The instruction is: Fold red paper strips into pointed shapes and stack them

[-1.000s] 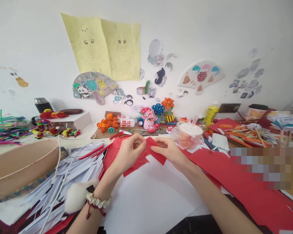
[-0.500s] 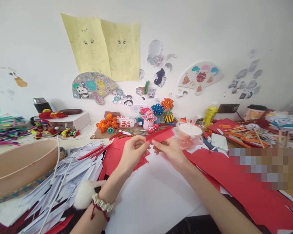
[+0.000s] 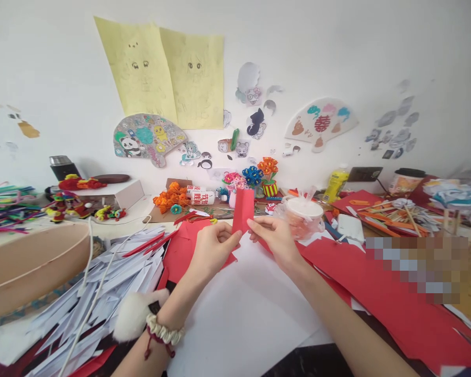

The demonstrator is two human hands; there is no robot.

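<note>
Head view showed both your hands in front of you, over a big white sheet [image 3: 243, 314]. Your left hand [image 3: 217, 247] was almost closed. Its fingers were curled, and the thumb and fingers pinched the bottom left corner of a red paper strip [image 3: 244, 207]. Your right hand [image 3: 273, 238] was partly closed, with its fingers bent and close together. Its tips were at the strip's lower right edge, but you couldn't tell if they pinched it or just touched it. The strip stood up between your two hands, reaching higher than your fingers, with a line like a fold running down it.

Just behind and to the left of your left hand lay a pile of red paper [image 3: 182, 246]. Further left, lots of thin white paper strips [image 3: 121, 283] lay in a messy heap, and past them was a big tan tub [image 3: 35, 262]. A fluffy white ball [image 3: 129, 317] was near your left wrist, beside a cream bracelet [image 3: 164, 331].

Behind your right hand was a white-lidded pot [image 3: 304, 208] in a see-through bag. To the right of your right hand lay long red sheets [image 3: 380, 293]. Beyond both hands stood little orange flowers [image 3: 268, 168] and blue flowers [image 3: 253, 177].
</note>
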